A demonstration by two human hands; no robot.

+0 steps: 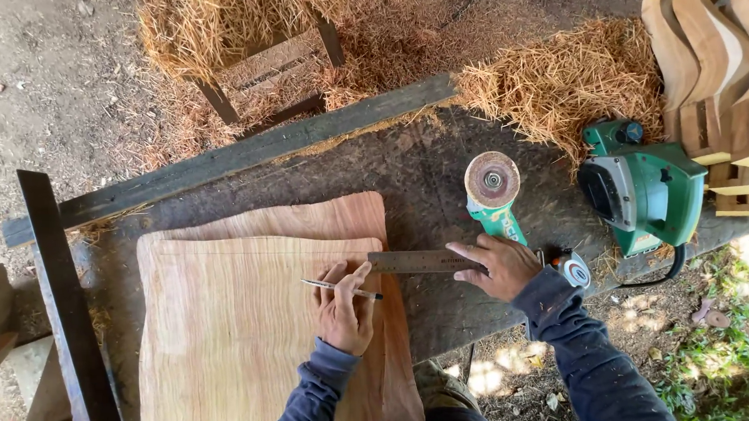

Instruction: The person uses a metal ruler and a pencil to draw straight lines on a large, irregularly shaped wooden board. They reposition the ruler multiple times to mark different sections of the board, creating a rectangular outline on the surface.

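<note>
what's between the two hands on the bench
In the head view, a metal ruler spans the gap: the right hand presses its far end, and its near end reaches the left hand, which holds a pen.

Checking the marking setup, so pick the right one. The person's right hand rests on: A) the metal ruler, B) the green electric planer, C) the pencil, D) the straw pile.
A: the right hand presses flat on the metal ruler, which lies across the edge of the wooden board, while the left hand holds the pencil.
</note>
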